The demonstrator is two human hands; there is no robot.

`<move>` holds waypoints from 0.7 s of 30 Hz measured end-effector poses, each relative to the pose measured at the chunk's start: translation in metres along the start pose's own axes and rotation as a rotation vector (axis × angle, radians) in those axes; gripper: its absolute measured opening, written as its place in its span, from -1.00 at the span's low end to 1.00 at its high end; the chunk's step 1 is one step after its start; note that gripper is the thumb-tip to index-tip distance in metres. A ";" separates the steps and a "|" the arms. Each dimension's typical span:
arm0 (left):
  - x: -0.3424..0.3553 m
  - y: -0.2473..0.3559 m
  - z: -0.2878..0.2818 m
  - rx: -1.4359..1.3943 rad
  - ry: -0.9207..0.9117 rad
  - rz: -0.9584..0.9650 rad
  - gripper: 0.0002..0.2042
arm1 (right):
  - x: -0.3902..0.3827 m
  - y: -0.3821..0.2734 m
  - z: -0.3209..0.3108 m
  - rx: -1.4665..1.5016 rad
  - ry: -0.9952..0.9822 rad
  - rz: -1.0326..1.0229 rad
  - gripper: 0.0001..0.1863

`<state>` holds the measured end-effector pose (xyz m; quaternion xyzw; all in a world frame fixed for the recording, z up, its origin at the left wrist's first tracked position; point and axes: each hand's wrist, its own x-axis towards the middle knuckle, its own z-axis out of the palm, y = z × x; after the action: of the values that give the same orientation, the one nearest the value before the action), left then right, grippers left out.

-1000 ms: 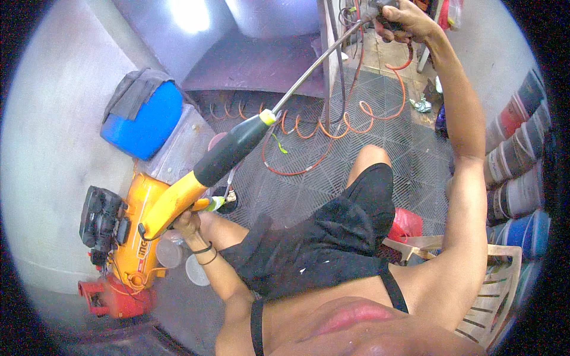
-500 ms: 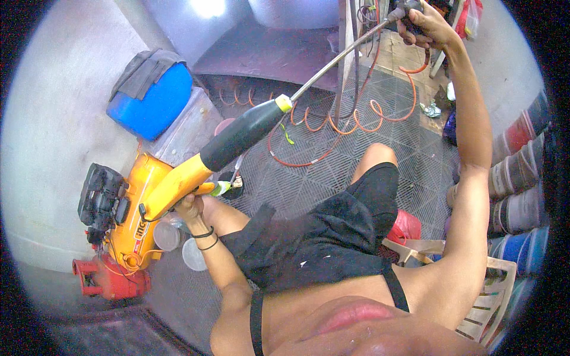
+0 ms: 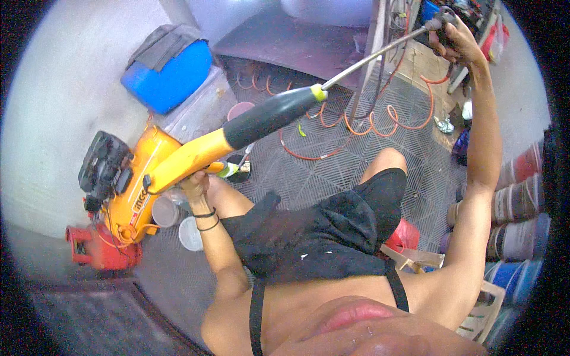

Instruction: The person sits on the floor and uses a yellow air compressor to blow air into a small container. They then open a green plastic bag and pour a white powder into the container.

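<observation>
A long yellow and black spray gun (image 3: 191,158) slants across the view, with a black sleeve, a lime collar and a thin metal lance (image 3: 374,58). Low on its yellow body, my left hand (image 3: 196,185) is closed around the grip. Far up at the right, my outstretched right hand (image 3: 457,46) grips a dark fitting (image 3: 439,22) at the lance's far end. An orange coiled hose (image 3: 389,121) rises from the floor toward this hand; how it joins on is hidden. Below the gun, a lime and metal part (image 3: 230,171) sticks out beside my left hand.
At the left stand a yellow air compressor (image 3: 148,148) with a black motor, a red gas cylinder (image 3: 107,246) and a blue drum (image 3: 169,77). Paint buckets (image 3: 516,199) are stacked along the right. Lidded tubs (image 3: 190,233) sit by my left forearm, and a plastic chair (image 3: 490,302) is behind my right arm.
The surroundings have shifted right and slightly up in the picture. The gun and its lance have swung a little to the right, and both hands keep their hold.
</observation>
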<state>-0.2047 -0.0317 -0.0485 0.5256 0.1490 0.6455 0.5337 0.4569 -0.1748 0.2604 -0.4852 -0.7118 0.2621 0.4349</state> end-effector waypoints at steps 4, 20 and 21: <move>-0.004 -0.003 -0.004 0.048 -0.020 0.003 -0.54 | 0.013 -0.010 0.036 0.028 0.035 0.008 -0.32; 0.018 0.046 0.069 -0.077 -0.030 -0.034 -0.46 | 0.006 0.010 0.047 0.126 0.183 -0.028 -0.41; 0.017 0.046 0.070 -0.087 -0.035 -0.051 -0.46 | 0.007 0.022 0.035 0.116 0.175 -0.015 -0.41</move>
<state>-0.1681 -0.0609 0.0237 0.5090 0.1249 0.6282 0.5750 0.4352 -0.1584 0.2288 -0.4748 -0.6586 0.2562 0.5246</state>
